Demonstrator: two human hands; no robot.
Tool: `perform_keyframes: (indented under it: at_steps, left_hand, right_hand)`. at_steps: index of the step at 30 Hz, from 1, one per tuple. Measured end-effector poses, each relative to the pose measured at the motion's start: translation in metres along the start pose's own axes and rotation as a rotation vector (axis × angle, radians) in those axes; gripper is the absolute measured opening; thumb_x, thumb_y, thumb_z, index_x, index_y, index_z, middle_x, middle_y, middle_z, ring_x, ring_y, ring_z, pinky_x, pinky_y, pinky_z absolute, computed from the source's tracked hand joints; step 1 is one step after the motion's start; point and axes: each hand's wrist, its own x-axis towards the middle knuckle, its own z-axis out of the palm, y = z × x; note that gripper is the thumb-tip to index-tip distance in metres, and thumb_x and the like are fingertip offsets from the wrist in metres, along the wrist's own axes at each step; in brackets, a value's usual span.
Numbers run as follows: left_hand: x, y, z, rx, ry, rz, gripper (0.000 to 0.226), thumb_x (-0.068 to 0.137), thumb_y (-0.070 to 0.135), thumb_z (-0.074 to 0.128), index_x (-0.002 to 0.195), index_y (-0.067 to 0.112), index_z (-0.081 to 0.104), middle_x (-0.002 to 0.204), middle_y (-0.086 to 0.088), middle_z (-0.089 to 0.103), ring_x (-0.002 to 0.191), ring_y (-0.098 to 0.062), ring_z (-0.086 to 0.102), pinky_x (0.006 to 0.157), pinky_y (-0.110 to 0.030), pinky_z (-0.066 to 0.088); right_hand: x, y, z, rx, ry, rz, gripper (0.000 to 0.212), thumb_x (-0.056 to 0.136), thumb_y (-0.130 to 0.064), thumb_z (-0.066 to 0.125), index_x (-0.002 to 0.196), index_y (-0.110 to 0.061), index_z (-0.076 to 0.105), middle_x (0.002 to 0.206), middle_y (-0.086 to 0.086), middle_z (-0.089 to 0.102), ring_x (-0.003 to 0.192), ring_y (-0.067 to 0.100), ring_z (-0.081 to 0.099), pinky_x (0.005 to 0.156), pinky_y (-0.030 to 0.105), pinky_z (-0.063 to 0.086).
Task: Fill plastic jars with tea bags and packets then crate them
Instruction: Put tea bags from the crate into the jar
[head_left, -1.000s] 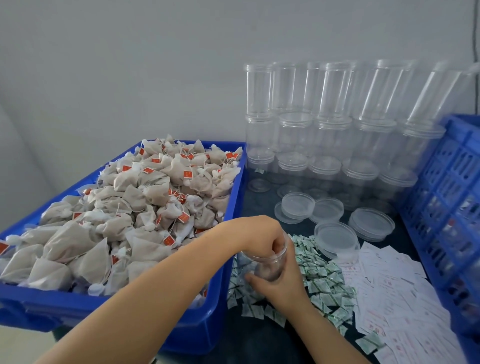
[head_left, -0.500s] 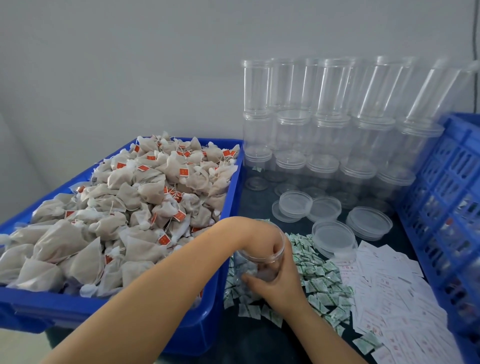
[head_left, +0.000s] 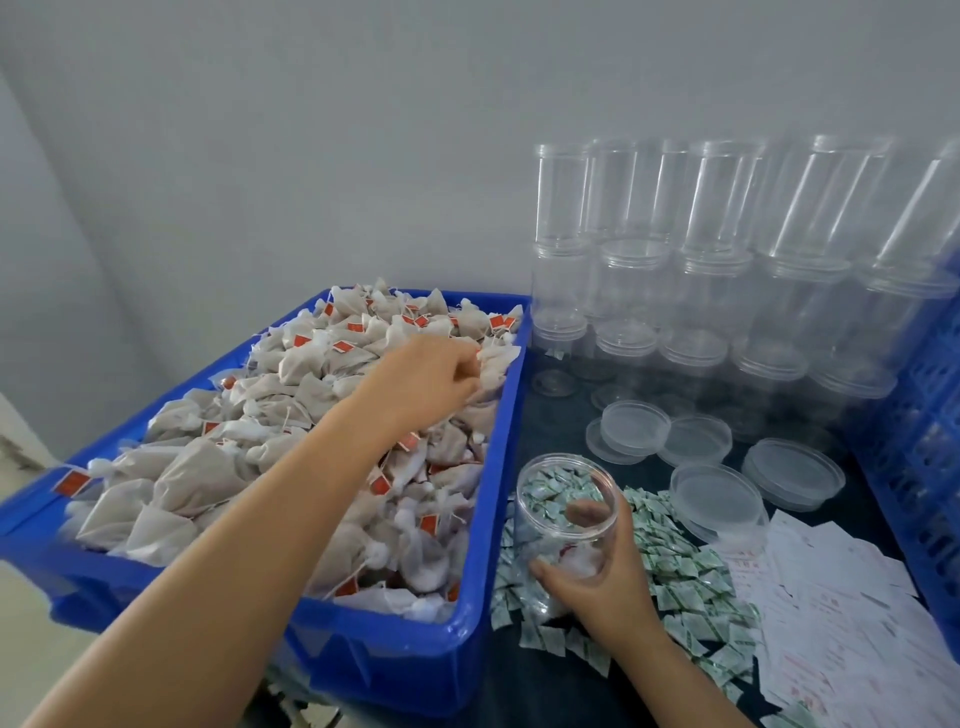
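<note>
My left hand (head_left: 434, 376) is stretched out over the blue bin (head_left: 483, 597), its fingers curled down onto the tea bags (head_left: 291, 415) near the bin's far right corner; they seem to pinch 1 bag at the fingertips, though I cannot tell for sure how firm that hold is; the bin is heaped with pale mesh bags carrying small red tags; my right hand (head_left: 602, 577) grips the open clear jar (head_left: 563, 525), thumb on the near wall and fingers wrapped round the far side, showing through the plastic; the jar stands just beside the bin's right wall, tilted a little toward me, on the spread of small green-and-white packets (head_left: 685, 577) that cover the dark table (head_left: 550, 431); something white lies in the bottom of the jar, and I cannot tell what it is; to the right of the packets lie white paper slips (head_left: 841, 613); beyond them several clear lids (head_left: 719, 501) sit loose on the table; behind the lids, empty clear jars (head_left: 722, 249) are stacked in tiers against the grey wall; a blue slatted crate (head_left: 930, 415) stands at the right edge.
</note>
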Motion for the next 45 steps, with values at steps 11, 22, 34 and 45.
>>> perform_keyframes:
  at_steps: [11,22,34,45]
  left_hand:
    - [-0.016,-0.068,0.038,0.504,0.147,-0.379,0.035,0.088,0.011,0.056,0.122,0.017,0.056,0.122,-0.006,0.057,0.118,-0.028,0.05,0.097,-0.038,0.041]
    - [-0.017,-0.079,0.037,0.434,0.256,-0.399,0.018,0.086,0.007,0.057,0.093,0.02,0.068,0.092,0.0,0.063,0.087,-0.022,0.059,0.082,-0.032,0.042]
    - [-0.022,-0.074,0.032,0.229,0.379,-0.322,0.029,0.085,0.041,0.066,0.068,0.026,0.048,0.073,0.006,0.047,0.073,-0.016,0.045,0.073,-0.033,0.04]
    - [-0.02,-0.054,0.018,-0.146,0.507,-0.22,0.039,0.084,0.044,0.064,0.06,0.018,0.049,0.06,0.005,0.049,0.056,-0.012,0.046,0.052,-0.026,0.035]
  right_hand:
    - [0.001,-0.001,0.002,-0.009,-0.001,-0.005,0.103,0.064,0.005,0.089,0.131,-0.052,0.037,0.123,0.008,0.049,0.098,-0.015,0.057,0.071,0.005,0.05]
    - [0.0,-0.002,0.0,-0.023,-0.002,0.005,0.104,0.064,0.005,0.089,0.134,-0.05,0.035,0.122,0.004,0.05,0.099,-0.015,0.056,0.074,0.004,0.049]
    - [0.0,-0.003,0.0,-0.046,0.008,-0.007,0.103,0.057,-0.02,0.094,0.132,-0.058,0.035,0.122,0.002,0.052,0.101,-0.014,0.055,0.075,0.002,0.047]
    - [0.0,-0.002,-0.001,-0.014,-0.012,0.001,0.103,0.061,-0.004,0.092,0.133,-0.052,0.036,0.121,0.004,0.049,0.102,-0.013,0.058,0.074,0.005,0.05]
